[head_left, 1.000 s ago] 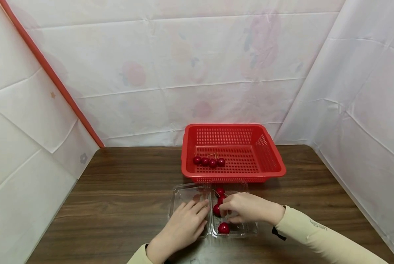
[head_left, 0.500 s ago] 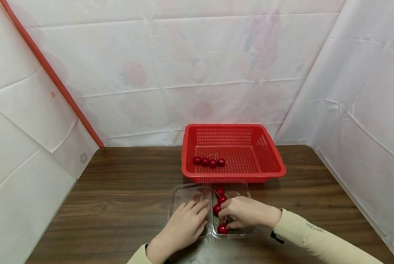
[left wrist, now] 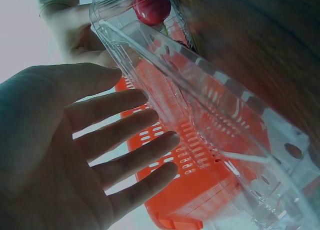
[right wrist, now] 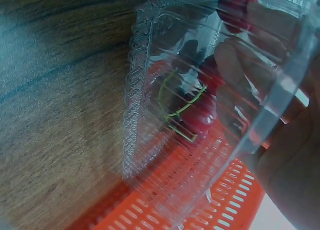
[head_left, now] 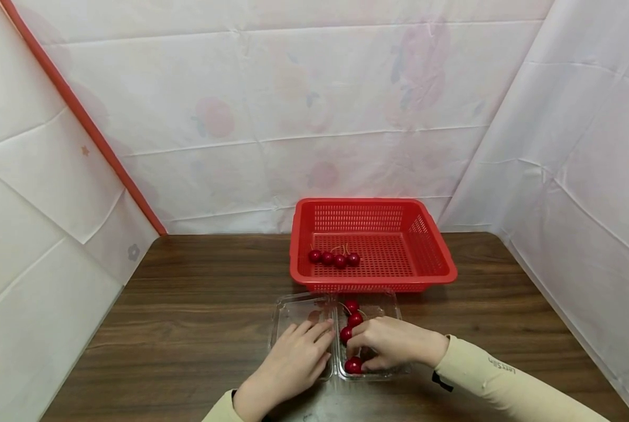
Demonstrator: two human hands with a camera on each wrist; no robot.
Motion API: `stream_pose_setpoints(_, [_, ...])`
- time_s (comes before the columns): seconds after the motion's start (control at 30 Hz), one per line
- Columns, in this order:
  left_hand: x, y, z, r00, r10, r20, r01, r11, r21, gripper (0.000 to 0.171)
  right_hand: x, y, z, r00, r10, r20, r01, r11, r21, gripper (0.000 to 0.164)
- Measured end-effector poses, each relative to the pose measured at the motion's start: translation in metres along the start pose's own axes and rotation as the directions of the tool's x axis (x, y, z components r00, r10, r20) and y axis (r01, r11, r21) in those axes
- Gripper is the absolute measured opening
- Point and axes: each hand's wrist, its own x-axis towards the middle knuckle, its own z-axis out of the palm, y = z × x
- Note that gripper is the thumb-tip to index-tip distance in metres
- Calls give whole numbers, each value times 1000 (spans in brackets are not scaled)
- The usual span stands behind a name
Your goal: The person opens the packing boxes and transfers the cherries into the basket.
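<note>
A clear plastic clamshell box lies unfolded, its lid (head_left: 293, 306) to the left and its base (head_left: 385, 302) to the right. My left hand (head_left: 296, 354) rests over the lid with fingers stretched out; in the left wrist view they lie along its edge. Inside the base, my right hand (head_left: 388, 343) has its thumb and bent fingers at the nearest red cherry (head_left: 354, 365), lightly pinching it. The thumb meets this cherry (right wrist: 235, 10) in the right wrist view. More stemmed cherries, including one at the back (head_left: 351, 306), line the base's left side; the fingers partly cover some.
Behind the box stands a red perforated basket (head_left: 372, 280). Several cherries (head_left: 339, 261) with stems sit in a row at its left front. The dark wooden table (head_left: 204, 305) is enclosed by pale patterned sheets (head_left: 272, 105) at the back and sides.
My right hand has moved toward me and slightly left, from beside the middle cherries to the nearest one, which has shifted slightly left. The left hand has stayed in place.
</note>
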Motion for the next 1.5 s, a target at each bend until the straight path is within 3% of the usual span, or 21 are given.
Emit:
stream_pose_setpoints(0.7, [0,0,1,1000,-2,-4,2,1000,-5,34,3,3,6,1000,-2,-28,5,991,130,20])
stream_pose_setpoints(0.97, [0,0,1,1000,-7,5,7,1000,-7,35,2,5,9,1000,18,-18,-13,973,232,20])
stream_pose_setpoints(1.3, [-1,0,1,1000,-3,4,3,1000,-11,34,2,5,11,1000,-20,-18,24,945,325,14])
stream_pose_setpoints(1.5, [-1,0,1,1000,1,-3,-1,1000,-7,34,1,5,12,999,-42,-31,49,961,272,14])
